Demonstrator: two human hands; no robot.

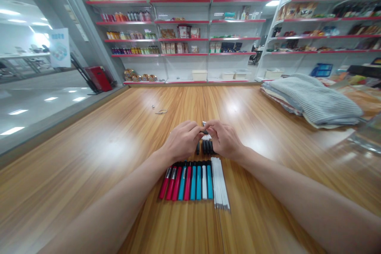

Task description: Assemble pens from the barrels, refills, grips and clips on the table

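Note:
My left hand (183, 139) and my right hand (224, 139) meet over the middle of the table, fingertips pinched together. Between them shows a small black piece (204, 132), mostly hidden by the fingers. Just below the hands lie several short black pen parts (206, 147), with small white pieces (206, 137) behind them. Nearer to me is a row of pen barrels, among them a red pen barrel (187, 183), a blue pen barrel (199, 182) and a white pen barrel (204, 182). White pen refills (219, 184) lie bundled side by side at the row's right end.
On the wooden table (89, 190), a thin ring-like loop (161, 111) and a tiny metallic bit (153, 106) lie farther back on the left. Folded striped cloth (318, 97) is stacked at the right, near a clear container (367, 133). Stocked shelves (184, 39) stand beyond.

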